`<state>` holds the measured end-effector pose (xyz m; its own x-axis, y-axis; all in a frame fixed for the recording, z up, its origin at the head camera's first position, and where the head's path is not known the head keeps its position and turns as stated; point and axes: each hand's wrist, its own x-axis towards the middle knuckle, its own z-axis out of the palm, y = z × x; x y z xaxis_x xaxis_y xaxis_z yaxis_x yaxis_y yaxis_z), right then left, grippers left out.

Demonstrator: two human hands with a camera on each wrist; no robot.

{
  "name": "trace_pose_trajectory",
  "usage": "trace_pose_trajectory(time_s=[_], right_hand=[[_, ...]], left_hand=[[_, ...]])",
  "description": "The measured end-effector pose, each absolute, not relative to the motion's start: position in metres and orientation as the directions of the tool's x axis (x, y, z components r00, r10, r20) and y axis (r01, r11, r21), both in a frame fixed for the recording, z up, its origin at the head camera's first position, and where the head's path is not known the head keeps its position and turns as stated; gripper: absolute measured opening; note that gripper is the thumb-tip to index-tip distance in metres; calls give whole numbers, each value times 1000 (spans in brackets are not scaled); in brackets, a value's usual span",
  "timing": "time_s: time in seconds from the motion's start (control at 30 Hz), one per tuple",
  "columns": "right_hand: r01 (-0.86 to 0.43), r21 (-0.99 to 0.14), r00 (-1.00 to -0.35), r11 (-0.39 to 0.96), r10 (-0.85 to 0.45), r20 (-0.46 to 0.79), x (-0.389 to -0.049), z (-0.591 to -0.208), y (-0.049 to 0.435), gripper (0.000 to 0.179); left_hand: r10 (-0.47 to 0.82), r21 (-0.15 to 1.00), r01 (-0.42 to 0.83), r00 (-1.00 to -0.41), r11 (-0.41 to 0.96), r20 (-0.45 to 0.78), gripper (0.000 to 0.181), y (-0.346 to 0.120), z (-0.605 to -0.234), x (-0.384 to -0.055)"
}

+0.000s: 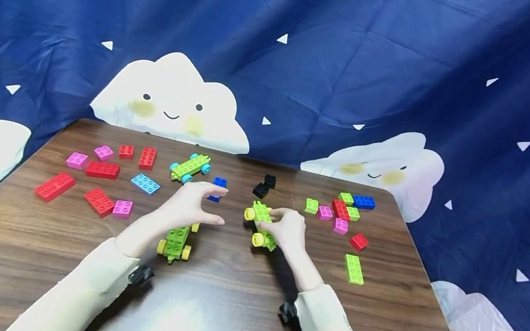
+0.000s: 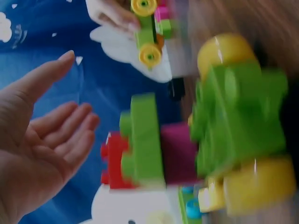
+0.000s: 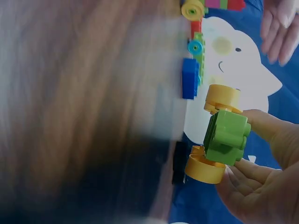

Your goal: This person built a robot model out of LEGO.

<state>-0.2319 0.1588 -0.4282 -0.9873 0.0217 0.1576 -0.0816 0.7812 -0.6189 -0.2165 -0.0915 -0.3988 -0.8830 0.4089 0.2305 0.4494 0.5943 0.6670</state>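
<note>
My right hand (image 1: 288,230) pinches a green toy car base (image 1: 262,212) with yellow wheels between thumb and fingers, its nose angled away. The right wrist view shows that base end-on, with bare studs. My left hand (image 1: 189,204) is held with thumb and fingers spread apart, nothing between them. Below it stands a second green car base (image 1: 175,244) with yellow wheels. In the left wrist view this one carries a stack: a magenta brick (image 2: 178,154), a green brick (image 2: 147,140) and a red brick (image 2: 119,161). From the head view, the left hand hides that stack.
Behind my left hand stands a green car base (image 1: 190,168) with light blue wheels, near a blue brick (image 1: 219,182). Black bricks (image 1: 261,190) lie at back centre. Red bricks (image 1: 55,187) and pink ones spread leftward; a flat green brick (image 1: 354,269) and smaller bricks lie right.
</note>
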Motion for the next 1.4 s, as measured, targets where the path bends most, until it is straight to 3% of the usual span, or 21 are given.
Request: trace_pose_trajectory(time_s=[0.2,0.47,0.8,1.4], right_hand=[[-82,-607,-990,790,7,143,-226,-432,145,39],[-89,-574,-990,814,-10,139,-220,-438,138,39],[-30,-565,-996,825,26,91,-216,-442,135,37],[-76,-568,-996,819,-40,75,-215,-435,145,42]], left_hand=[[399,637,400,-904,659,154,72,-64,-408,-215],[454,579,399,-889,711,56,85,-35,-424,-214],[437,557,353,-899,751,-19,84,-18,-427,-215],[443,523,367,-896,769,-23,89,-12,-429,-216]])
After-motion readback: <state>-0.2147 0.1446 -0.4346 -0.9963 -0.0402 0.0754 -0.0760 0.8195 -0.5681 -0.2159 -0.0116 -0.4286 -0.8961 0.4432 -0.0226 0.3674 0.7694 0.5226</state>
